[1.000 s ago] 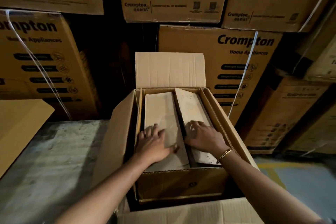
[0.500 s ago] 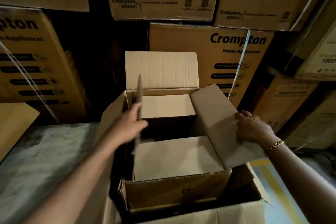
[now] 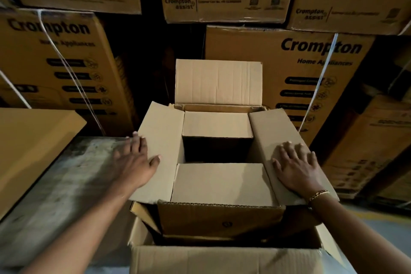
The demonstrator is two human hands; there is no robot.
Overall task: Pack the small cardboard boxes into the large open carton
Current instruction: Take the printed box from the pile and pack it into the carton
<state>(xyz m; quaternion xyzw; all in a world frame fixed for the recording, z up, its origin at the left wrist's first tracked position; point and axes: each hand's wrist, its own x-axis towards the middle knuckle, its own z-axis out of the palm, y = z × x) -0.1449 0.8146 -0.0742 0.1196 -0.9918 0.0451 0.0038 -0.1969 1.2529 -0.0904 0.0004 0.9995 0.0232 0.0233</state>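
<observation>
Both hands, left [image 3: 133, 162] and right [image 3: 298, 167], lie spread flat, gripping nothing, on the small cardboard box's [image 3: 222, 182] side flaps inside the large open carton [image 3: 222, 258]; uneven pressing could buckle them.

Hands flat — carton [image 3: 219, 218] side flaps

Small brown box [image 3: 222, 184] sits inside large carton [image 3: 224, 260] (near wall only), side flaps down, far flap upright.

Small box [image 3: 220, 218] inside large carton [image 3: 224, 259]
</observation>
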